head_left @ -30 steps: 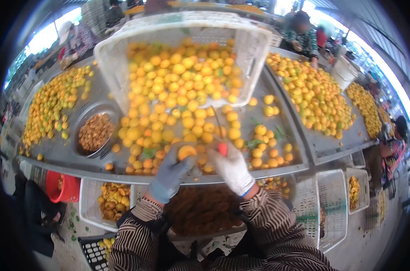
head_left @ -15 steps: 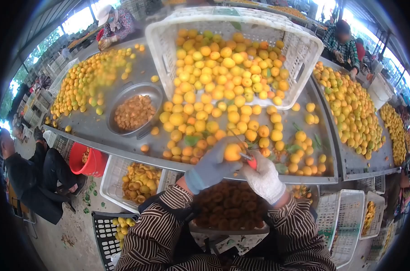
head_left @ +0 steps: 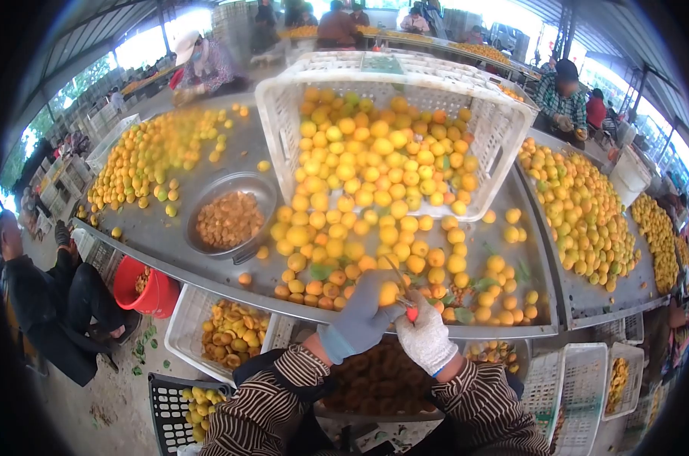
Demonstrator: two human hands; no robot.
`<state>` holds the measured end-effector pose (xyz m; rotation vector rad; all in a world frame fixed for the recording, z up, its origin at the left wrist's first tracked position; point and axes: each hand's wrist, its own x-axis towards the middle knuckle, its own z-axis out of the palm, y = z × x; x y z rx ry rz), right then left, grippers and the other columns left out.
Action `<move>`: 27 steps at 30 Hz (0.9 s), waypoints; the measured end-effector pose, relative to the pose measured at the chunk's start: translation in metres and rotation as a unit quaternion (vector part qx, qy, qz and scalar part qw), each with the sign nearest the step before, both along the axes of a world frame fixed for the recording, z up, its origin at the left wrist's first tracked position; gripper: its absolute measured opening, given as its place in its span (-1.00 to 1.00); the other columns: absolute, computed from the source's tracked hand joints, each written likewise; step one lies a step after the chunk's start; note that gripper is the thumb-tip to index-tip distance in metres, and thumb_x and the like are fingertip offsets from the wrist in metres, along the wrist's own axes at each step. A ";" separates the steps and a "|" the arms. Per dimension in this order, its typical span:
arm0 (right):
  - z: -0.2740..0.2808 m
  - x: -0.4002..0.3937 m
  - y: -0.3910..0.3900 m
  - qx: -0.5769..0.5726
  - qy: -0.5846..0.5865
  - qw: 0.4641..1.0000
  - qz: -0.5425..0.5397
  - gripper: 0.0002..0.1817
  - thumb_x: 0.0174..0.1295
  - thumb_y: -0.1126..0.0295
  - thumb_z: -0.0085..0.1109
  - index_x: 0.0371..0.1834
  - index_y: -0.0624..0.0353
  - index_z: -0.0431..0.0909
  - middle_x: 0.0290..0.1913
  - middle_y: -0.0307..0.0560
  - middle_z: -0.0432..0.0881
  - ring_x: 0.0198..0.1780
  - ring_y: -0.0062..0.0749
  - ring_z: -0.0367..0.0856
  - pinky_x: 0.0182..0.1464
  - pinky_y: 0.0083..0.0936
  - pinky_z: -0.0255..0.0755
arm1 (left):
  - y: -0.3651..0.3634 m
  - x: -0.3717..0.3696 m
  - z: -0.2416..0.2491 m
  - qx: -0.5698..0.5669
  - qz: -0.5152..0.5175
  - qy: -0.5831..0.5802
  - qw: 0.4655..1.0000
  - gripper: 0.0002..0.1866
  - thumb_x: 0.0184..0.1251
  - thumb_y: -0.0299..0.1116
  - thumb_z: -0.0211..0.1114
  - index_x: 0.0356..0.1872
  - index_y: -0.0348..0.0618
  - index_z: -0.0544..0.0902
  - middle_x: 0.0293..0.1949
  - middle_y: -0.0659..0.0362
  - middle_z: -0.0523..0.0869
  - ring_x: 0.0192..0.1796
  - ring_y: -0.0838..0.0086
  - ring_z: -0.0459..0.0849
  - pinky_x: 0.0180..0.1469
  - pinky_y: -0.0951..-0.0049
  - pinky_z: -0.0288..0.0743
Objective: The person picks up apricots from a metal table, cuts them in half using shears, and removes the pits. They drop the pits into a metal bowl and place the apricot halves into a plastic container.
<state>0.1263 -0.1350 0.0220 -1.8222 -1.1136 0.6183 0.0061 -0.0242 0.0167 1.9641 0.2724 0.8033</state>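
My left hand, in a grey-blue glove, is closed around a yellow-orange apricot above the table's near edge. My right hand, in a white knitted glove, grips a small knife by its red handle. The thin blade lies close against the apricot; whether it cuts in cannot be made out. Loose apricots lie on the metal table just beyond both hands. Below them, under the table edge, a shadowed container holds many dark brownish round pieces.
A white plastic crate lies tipped, apricots spilling toward me. Left of it stands a metal bowl of brown stones. Below are a red bucket and a crate of apricot halves. Several people work around; one sits at left.
The view has tilted upward, showing more of the far hall. Both hands stay together with the apricot and knife, now lower in view. The apricot is more covered by my left fingers.
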 end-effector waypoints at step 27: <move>0.032 0.012 -0.011 -0.120 0.722 0.655 0.190 -0.78 0.42 0.35 0.11 -0.03 0.27 0.50 -0.64 -0.40 0.31 -0.70 -0.70 0.28 -0.69 -0.70 0.04 | 0.011 -0.006 0.016 -0.245 -0.142 -0.010 0.959 -0.44 0.46 -0.08 0.22 0.30 -0.22 0.40 0.11 0.16 0.50 0.15 0.42 0.48 0.26 0.38 0.33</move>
